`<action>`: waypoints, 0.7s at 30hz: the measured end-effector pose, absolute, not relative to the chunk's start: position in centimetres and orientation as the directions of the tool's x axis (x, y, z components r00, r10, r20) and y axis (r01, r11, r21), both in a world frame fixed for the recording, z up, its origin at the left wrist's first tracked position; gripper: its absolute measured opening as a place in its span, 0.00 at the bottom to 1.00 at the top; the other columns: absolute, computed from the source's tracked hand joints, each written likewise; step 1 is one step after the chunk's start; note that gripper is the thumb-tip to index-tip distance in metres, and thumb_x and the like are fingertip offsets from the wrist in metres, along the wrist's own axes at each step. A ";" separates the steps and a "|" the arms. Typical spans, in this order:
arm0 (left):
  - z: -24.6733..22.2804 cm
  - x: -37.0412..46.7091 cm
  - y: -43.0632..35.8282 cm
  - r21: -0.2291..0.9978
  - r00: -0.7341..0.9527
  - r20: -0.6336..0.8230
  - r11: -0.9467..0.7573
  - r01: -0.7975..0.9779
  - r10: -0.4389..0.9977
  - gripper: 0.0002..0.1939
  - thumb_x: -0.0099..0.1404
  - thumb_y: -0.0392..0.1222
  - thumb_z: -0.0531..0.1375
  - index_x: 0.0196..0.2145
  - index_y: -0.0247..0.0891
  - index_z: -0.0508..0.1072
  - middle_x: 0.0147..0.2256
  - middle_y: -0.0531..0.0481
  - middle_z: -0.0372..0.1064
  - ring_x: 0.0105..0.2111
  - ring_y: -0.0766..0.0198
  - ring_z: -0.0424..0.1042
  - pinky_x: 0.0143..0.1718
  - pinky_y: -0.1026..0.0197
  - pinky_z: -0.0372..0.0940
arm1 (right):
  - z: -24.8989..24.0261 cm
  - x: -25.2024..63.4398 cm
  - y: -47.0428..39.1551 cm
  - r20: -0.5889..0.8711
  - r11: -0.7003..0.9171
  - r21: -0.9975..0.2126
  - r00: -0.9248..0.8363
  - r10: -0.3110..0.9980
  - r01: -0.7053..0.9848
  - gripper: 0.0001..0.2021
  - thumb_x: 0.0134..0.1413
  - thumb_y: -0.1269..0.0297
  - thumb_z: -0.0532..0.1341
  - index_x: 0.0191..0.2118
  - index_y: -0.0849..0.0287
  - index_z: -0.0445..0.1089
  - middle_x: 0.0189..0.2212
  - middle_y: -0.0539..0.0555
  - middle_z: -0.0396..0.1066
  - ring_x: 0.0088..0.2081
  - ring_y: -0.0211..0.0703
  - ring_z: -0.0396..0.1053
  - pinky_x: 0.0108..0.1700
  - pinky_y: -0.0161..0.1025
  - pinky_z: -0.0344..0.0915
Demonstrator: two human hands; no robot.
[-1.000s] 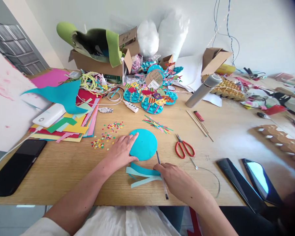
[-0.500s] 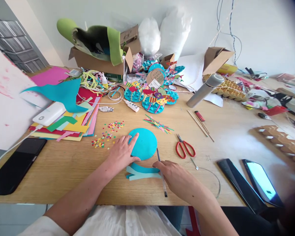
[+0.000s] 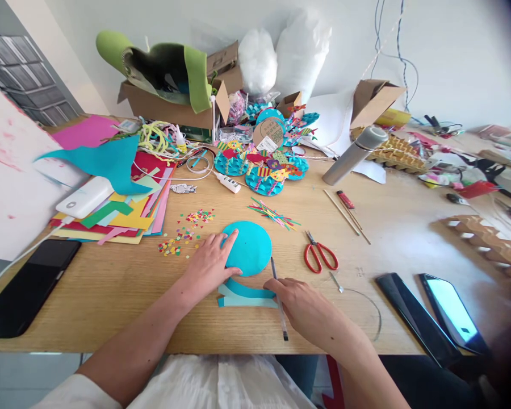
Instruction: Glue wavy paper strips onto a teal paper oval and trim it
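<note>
Pen [image 3: 283, 322] sits pinched in right hand [image 3: 296, 298], kinda hiding scraps' ends [image 3: 271, 302] near front table edge [image 3: 221, 345]; splayed left hand [image 3: 208, 258] partly covers circle [image 3: 250, 247].

Gap between blue disc [image 3: 250, 250] and scissors [image 3: 313, 245].

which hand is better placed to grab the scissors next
Probably the right hand: it is nearer the scissors, though it holds a pen. The left hand is farther away, resting on the blue disc.
</note>
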State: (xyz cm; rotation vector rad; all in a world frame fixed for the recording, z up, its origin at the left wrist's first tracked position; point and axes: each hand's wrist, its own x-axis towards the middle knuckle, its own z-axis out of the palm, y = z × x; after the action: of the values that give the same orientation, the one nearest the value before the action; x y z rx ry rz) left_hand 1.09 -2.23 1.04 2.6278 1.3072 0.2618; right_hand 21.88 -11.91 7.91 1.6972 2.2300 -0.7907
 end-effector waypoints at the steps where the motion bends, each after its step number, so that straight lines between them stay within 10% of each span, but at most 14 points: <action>1: 1.1 1.1 -2.2 0.258 0.593 0.072 -0.589 0.766 0.802 0.48 0.55 0.54 0.68 0.65 0.36 0.51 0.55 0.35 0.64 0.54 0.46 0.63 0.55 0.47 0.59 | 7.9 21.9 -11.9 -0.485 0.183 -0.280 -0.304 0.820 0.942 0.21 0.51 0.86 0.47 0.45 0.60 0.67 0.38 0.58 0.73 0.41 0.45 0.72 0.38 0.37 0.57; 21: 1.1 0.7 -1.2 0.447 0.504 0.144 -0.510 0.735 0.852 0.22 0.69 0.36 0.50 0.60 0.33 0.61 0.49 0.40 0.71 0.49 0.54 0.69 0.52 0.50 0.64 | 7.8 21.3 -11.7 -0.480 0.186 -0.313 -0.324 0.815 0.931 0.20 0.53 0.84 0.48 0.47 0.60 0.66 0.39 0.58 0.73 0.42 0.44 0.72 0.40 0.37 0.59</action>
State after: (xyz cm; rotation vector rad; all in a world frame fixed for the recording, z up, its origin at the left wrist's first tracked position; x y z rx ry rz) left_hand 0.67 -1.23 1.11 2.4232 1.3267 0.5000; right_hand 21.31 -11.72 7.83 1.6876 2.2519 -0.8326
